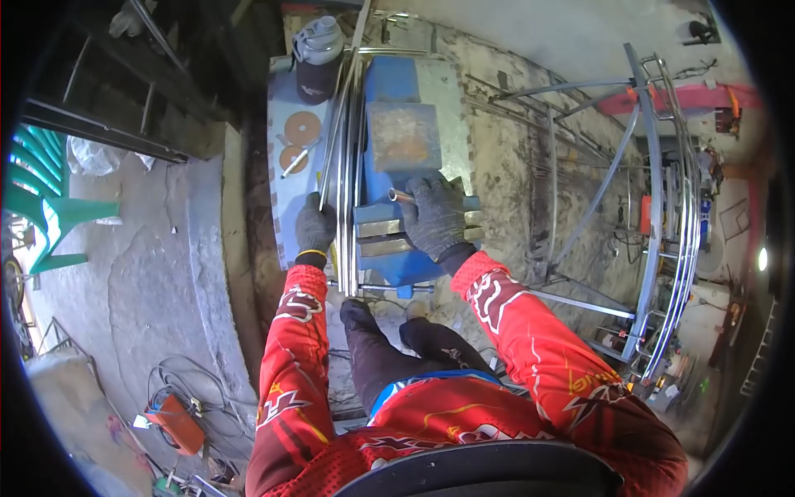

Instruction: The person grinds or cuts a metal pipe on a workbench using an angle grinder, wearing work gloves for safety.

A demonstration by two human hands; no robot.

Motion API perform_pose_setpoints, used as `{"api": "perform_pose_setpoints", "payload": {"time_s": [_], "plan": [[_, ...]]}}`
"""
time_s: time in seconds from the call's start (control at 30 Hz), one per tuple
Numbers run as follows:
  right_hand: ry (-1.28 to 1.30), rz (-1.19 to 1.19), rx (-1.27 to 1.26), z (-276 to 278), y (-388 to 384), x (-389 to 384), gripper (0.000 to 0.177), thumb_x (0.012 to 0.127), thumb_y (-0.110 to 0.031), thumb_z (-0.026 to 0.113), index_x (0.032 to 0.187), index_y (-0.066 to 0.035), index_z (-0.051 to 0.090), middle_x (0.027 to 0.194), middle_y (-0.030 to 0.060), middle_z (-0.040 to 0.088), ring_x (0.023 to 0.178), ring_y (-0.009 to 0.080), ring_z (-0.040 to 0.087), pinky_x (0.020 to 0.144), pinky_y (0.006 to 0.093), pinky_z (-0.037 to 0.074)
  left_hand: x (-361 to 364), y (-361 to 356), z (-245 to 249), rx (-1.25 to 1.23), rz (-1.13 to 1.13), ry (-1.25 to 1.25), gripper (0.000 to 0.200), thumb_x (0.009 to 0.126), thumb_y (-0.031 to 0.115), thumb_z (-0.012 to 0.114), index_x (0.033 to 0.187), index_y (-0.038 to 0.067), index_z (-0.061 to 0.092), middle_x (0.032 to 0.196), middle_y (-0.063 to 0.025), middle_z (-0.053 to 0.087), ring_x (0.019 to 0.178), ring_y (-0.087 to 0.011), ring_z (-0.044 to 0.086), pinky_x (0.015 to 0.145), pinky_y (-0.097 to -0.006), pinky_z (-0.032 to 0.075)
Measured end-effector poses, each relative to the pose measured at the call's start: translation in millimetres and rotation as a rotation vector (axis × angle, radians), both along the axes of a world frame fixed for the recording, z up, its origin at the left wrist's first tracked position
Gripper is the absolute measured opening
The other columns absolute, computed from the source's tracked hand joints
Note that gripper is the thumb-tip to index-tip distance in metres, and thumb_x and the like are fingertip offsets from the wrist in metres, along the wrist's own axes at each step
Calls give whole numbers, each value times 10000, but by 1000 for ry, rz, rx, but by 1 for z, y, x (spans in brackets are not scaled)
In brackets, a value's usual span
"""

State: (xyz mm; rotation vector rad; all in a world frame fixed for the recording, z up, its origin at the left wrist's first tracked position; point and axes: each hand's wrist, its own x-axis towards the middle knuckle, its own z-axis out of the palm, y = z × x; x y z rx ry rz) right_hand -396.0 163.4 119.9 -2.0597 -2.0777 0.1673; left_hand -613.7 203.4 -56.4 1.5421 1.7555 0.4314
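Observation:
My left hand, in a dark grey glove, is closed around the lower end of a thin metal rod at the left of a bundle of long shiny tubes. My right hand, gloved too, rests over the blue bench vise, with a short metal tube sticking out by its thumb side. Below that hand are the vise's metal jaws. A white marker and two brown discs lie on the table left of the tubes.
A grey bottle with a dark cap stands at the table's back left. To the right rises a metal frame. Lower left are an orange machine with cables and a green plastic chair.

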Motion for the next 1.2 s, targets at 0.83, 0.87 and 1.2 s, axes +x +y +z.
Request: {"api": "perform_pose_setpoints", "payload": {"time_s": [0.83, 0.87, 1.2], "plan": [[-125, 2, 33, 10, -6, -1, 247, 843, -248, 685, 1069, -146, 688, 1074, 147, 623, 1019, 366, 588, 895, 508, 442, 15, 8, 93, 248, 121, -500, 267, 910, 127, 672, 1151, 12, 670, 1062, -141, 647, 888, -245, 646, 816, -352, 535], [-122, 10, 29, 10, -7, -1, 247, 843, -248, 685, 1069, -146, 688, 1074, 147, 623, 1019, 366, 588, 895, 508, 442, 25, 7, 123, 159, 93, -796, 330, 914, 117, 667, 1226, 13, 634, 1054, -105, 640, 902, -216, 647, 814, -333, 532], [70, -17, 112, -9, -7, 5, 470, 725, -255, 745, 1155, -98, 641, 1154, 185, 563, 1040, 393, 557, 901, 492, 454, 65, -5, 171, 422, -464, -392, 317, 846, 173, 715, 1134, 49, 669, 1004, -209, 680, 934, -402, 685, 801, -481, 541]]}}
